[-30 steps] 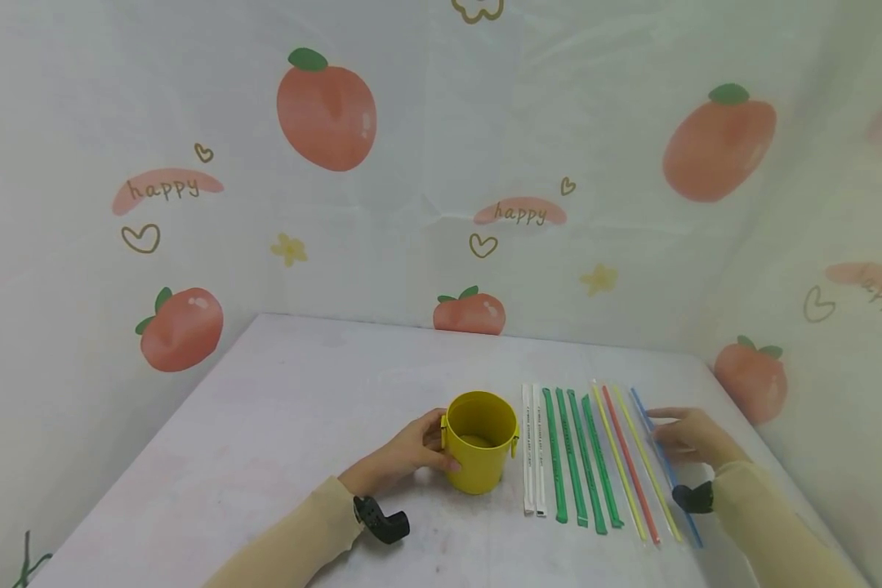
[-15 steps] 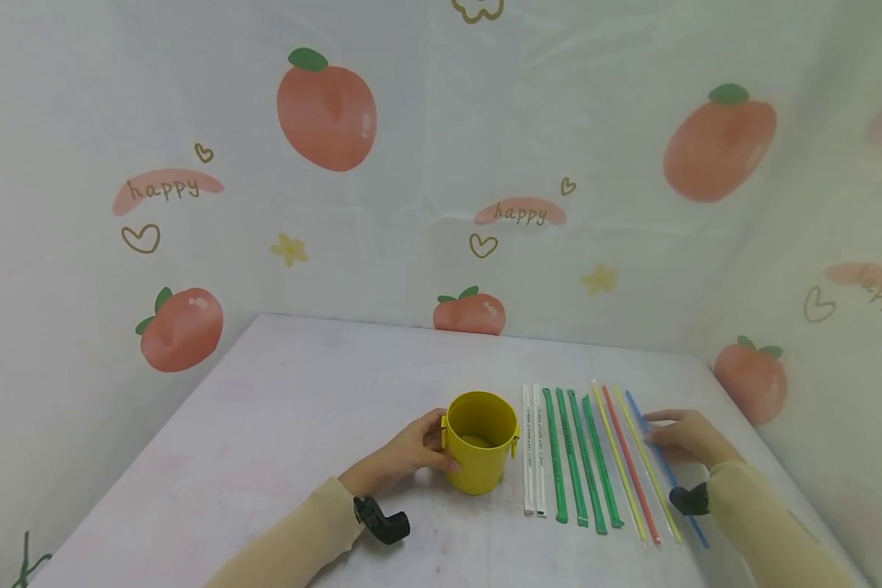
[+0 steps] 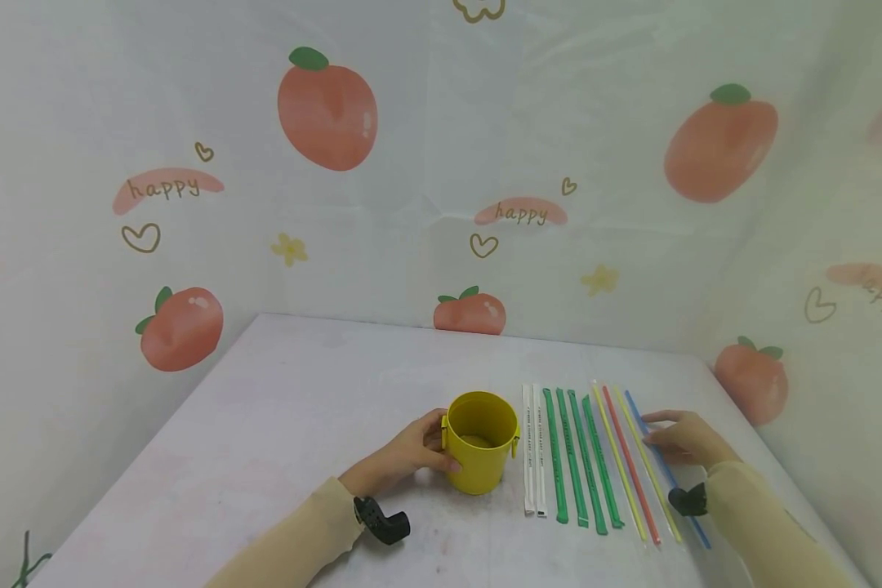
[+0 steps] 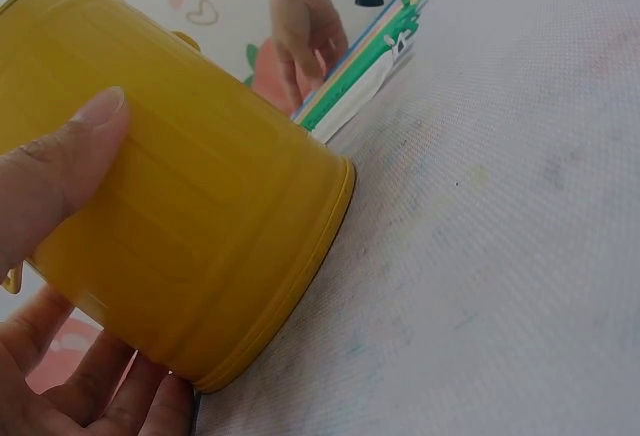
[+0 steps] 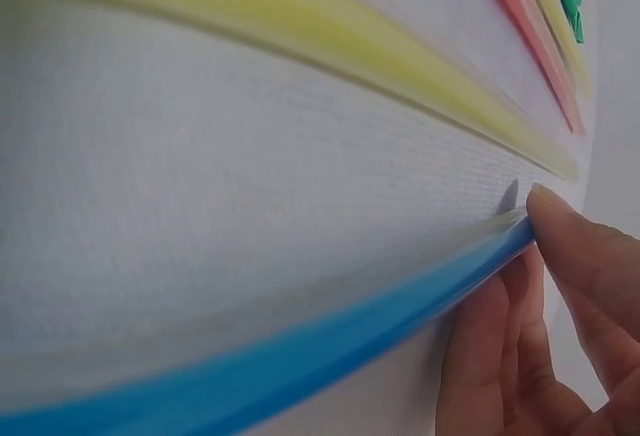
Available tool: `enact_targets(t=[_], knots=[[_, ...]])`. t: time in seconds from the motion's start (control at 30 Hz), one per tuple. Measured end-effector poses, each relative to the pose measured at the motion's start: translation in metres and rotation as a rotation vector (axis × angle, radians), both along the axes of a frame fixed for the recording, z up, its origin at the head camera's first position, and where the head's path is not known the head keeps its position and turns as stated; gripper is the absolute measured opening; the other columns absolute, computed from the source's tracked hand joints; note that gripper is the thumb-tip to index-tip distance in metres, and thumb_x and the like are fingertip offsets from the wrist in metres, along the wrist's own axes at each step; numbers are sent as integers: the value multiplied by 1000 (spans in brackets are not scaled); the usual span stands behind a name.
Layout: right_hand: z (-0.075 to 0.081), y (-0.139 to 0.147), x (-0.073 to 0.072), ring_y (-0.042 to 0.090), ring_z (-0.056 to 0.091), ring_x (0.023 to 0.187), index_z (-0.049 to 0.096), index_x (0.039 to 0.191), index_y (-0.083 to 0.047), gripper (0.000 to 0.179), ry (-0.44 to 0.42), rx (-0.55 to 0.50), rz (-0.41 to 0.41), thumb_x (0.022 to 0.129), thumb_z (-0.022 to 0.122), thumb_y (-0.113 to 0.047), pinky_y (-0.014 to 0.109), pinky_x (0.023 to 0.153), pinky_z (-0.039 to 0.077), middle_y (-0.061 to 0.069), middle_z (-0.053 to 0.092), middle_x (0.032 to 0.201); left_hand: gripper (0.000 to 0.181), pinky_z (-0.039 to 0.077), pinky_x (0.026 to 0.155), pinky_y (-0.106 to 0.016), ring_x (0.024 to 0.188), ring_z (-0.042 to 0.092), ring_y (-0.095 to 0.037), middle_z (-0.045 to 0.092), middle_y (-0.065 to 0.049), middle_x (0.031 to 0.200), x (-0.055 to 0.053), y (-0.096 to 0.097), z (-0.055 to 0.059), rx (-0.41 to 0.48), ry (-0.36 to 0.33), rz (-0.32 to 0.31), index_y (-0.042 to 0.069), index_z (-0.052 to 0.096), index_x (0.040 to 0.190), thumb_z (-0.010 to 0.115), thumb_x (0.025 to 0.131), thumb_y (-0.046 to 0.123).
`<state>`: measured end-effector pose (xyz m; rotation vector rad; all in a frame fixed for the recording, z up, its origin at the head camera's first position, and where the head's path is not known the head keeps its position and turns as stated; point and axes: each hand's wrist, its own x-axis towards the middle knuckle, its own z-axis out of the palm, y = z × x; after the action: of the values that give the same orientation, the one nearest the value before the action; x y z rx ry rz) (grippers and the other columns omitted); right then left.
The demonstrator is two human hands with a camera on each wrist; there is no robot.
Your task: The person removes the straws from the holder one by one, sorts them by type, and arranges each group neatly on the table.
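My left hand [image 3: 415,447] grips a small yellow metal bucket [image 3: 479,465] from its left side. In the left wrist view the thumb lies along the bucket's wall and the fingers curl round its other side. The bucket stands upright on the table, with nothing inside that shows. At the right, my right hand [image 3: 689,439] pinches a blue straw [image 5: 330,341] in a clear wrapper, the thumb at its far part and the other fingers beneath. Left of that straw lie a yellow straw [image 3: 648,465], a red straw [image 3: 632,465] and another yellow straw [image 3: 618,461].
Several green-wrapped straws [image 3: 577,457] lie side by side between the yellow straw and two white paper-wrapped straws [image 3: 528,449]. The white table [image 3: 323,367] meets a printed curtain [image 3: 382,245] at the back and right.
My right hand has shifted the blue straw's far end slightly left, toward the yellow straw, and its near end slightly right. Left hand and bucket have stayed in place.
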<state>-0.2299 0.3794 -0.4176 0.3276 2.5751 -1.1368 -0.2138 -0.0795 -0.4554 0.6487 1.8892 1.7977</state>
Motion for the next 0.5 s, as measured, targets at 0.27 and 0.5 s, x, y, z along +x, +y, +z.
enact_targets(t=[0.27,0.5], knots=[[1,1,0,18,59,82,44,131,6,63,-24,15,3,80,71,-19,34,73,54,25,56,115,67,28,108,-44,127,42,-20,48,1,134,1,0,2,-2,3,4,17,41,133,76,76,14],[1,2,2,16,57,79,44,131,6,64,-3,-12,20,80,72,-20,30,71,54,27,53,119,68,29,108,-42,127,41,-20,47,0,135,1,1,3,-2,-2,-2,18,41,133,77,75,14]])
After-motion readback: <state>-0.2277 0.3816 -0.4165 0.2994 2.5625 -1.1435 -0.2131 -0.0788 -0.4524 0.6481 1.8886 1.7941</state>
